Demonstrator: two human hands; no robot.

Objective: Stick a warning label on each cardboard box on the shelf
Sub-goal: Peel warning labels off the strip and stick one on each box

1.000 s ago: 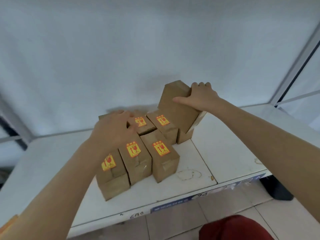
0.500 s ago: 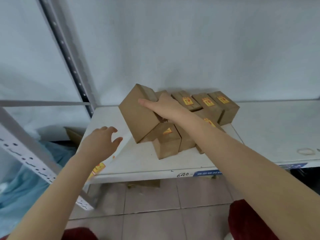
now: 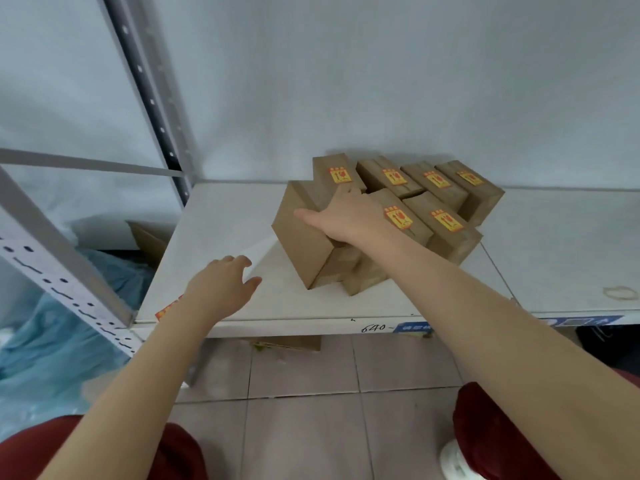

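Several brown cardboard boxes stand grouped on the white shelf (image 3: 221,216), most with a yellow-and-red warning label (image 3: 399,217) on top. My right hand (image 3: 346,220) grips a plain unlabelled box (image 3: 303,237), which sits tilted at the left front of the group, leaning on a lower box (image 3: 363,275). My left hand (image 3: 221,289) hovers open over the shelf's front left part, holding nothing. A strip of warning labels (image 3: 166,310) lies at the shelf's front left edge, partly hidden under my left wrist.
A grey perforated shelf upright (image 3: 152,98) rises at the back left and another (image 3: 62,271) slants at the front left. Blue plastic sheeting (image 3: 52,341) lies on the floor to the left. A rubber band (image 3: 621,292) lies on the shelf at the right.
My right hand carried the plain box from the right end of the group to its left front and lowered it. My left hand left the boxes and hovers left. My view swung leftward.
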